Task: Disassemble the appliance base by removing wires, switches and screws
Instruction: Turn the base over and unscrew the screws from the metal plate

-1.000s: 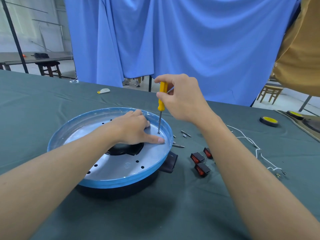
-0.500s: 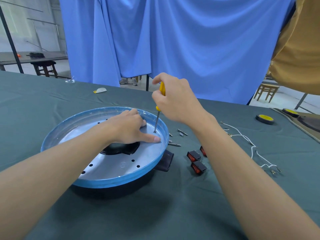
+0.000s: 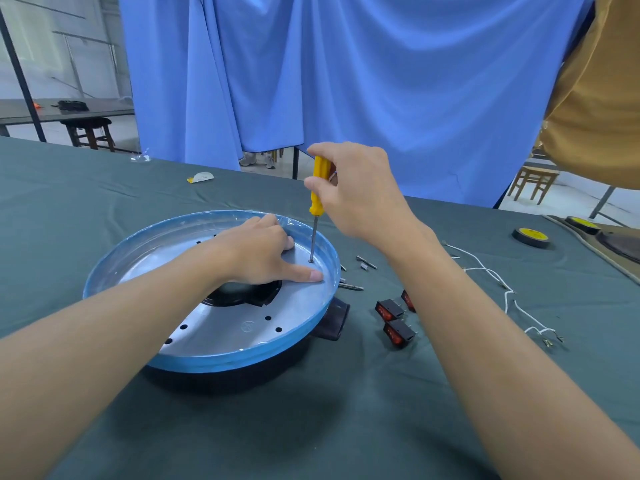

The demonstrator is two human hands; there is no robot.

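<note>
The round appliance base (image 3: 242,334), a silver plate with a blue rim over a black body, lies on the green cloth. My left hand (image 3: 263,252) presses flat on the plate, fingers spread, thumb pointing right. My right hand (image 3: 356,188) grips the yellow-handled screwdriver (image 3: 318,188), held upright with its tip in a screw (image 3: 311,260) near the plate's right rim. Three black rocker switches with red faces (image 3: 394,320) lie right of the base. Loose screws (image 3: 363,265) lie beside the rim. White wires (image 3: 498,282) trail across the cloth at right.
A roll of black tape with a yellow core (image 3: 530,235) sits at far right, next to a flat tan tray (image 3: 609,247). A small white scrap (image 3: 202,177) lies at the far table edge. A blue curtain (image 3: 346,81) hangs behind; a person in a mustard top (image 3: 599,98) stands at right.
The screwdriver has gone from slightly tilted to upright on the same screw, with my right hand shifted on the handle. My left hand stays pressed on the plate.
</note>
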